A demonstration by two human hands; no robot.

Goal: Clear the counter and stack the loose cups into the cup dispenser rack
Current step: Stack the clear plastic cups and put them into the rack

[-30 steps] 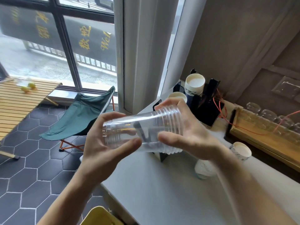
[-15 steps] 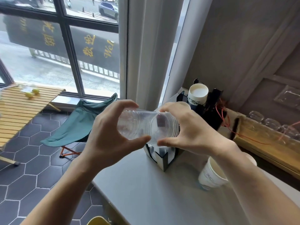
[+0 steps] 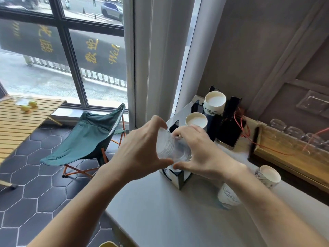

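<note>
Clear cups poised above the rack's near slot

Left hand (image 3: 142,150) and right hand (image 3: 199,154) both grip the clear cup stack (image 3: 170,147), its long axis tilted, directly above the dispenser rack (image 3: 175,177) on the table (image 3: 169,220); loose paper cups (image 3: 267,175) lie right of the rack.

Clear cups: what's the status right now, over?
Left hand, right hand both gripping clear cup stack. Stack above rack slot. Nothing in the way.

The grey counter (image 3: 160,220) carries a black rack (image 3: 178,177) and paper cups (image 3: 229,196).
</note>
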